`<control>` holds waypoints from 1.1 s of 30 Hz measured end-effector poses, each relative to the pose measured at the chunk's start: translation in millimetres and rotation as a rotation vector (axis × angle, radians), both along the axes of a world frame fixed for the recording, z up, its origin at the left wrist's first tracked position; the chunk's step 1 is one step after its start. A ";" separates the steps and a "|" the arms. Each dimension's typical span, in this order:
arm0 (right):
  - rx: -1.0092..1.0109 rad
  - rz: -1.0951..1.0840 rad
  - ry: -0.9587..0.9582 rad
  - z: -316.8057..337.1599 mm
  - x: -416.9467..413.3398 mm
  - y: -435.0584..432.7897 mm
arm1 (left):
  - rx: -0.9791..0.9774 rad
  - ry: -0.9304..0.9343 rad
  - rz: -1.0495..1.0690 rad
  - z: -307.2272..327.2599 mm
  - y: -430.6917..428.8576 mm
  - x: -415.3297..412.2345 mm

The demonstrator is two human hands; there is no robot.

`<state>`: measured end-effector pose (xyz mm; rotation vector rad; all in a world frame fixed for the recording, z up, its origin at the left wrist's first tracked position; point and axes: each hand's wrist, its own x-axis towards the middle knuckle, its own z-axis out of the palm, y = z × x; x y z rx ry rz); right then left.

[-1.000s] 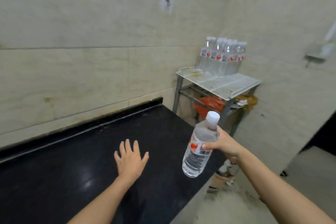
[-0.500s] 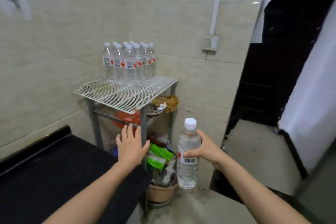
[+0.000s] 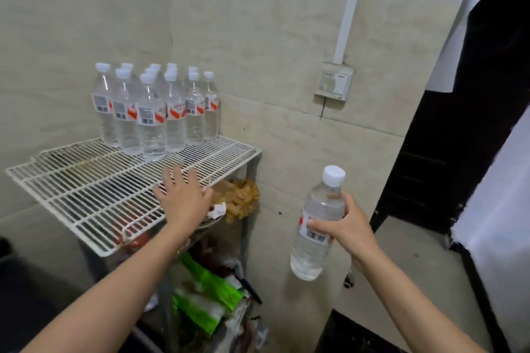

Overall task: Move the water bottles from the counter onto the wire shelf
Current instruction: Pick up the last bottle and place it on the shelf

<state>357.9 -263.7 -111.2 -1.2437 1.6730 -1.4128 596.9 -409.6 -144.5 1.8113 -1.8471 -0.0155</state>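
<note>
My right hand (image 3: 345,229) grips a clear water bottle (image 3: 318,226) with a white cap, upright in the air, to the right of the white wire shelf (image 3: 86,192) and lower than its top. Several identical bottles (image 3: 155,112) stand packed together at the shelf's back corner against the tiled wall. My left hand (image 3: 183,198) is spread flat, fingers apart, over the shelf's front right part, holding nothing. The black counter (image 3: 34,289) shows only as a dark patch at the lower left.
Under the shelf sit a yellow bag (image 3: 239,199), green packets (image 3: 209,295) and other clutter. A wall switch (image 3: 334,84) with a white conduit is on the right wall. A dark doorway (image 3: 459,137) opens at the far right.
The view has swung from the counter to the shelf and closed in. My left hand left the counter and now reaches over the shelf. The bottle in my right hand came along, turned upright.
</note>
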 end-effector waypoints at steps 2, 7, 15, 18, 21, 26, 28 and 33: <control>-0.007 0.001 0.012 -2.2 -9.1 -32.8 | 0.061 -0.042 0.086 -4.3 -13.5 8.1; -0.024 0.145 0.009 -8.0 -7.3 -118.6 | 0.117 -0.376 0.147 -29.8 -19.6 15.7; -0.095 0.347 0.037 22.1 7.4 -232.4 | 0.183 -0.399 0.302 -27.9 -25.3 3.2; -0.174 0.326 0.059 44.0 13.9 -271.4 | 0.135 -0.393 0.350 -24.6 -24.1 -2.7; -0.230 0.299 0.075 63.5 28.6 -309.3 | 0.201 -0.347 0.401 -24.3 -22.7 -11.1; -0.194 0.232 0.072 65.5 43.3 -380.3 | 0.253 -0.312 0.459 -28.7 -28.4 -14.2; -0.175 0.233 0.149 60.8 49.5 -401.7 | 0.287 -0.304 0.472 -30.0 -28.8 -14.2; -0.189 0.164 0.240 50.9 54.9 -428.3 | 0.255 -0.324 0.492 -29.8 -33.4 -15.5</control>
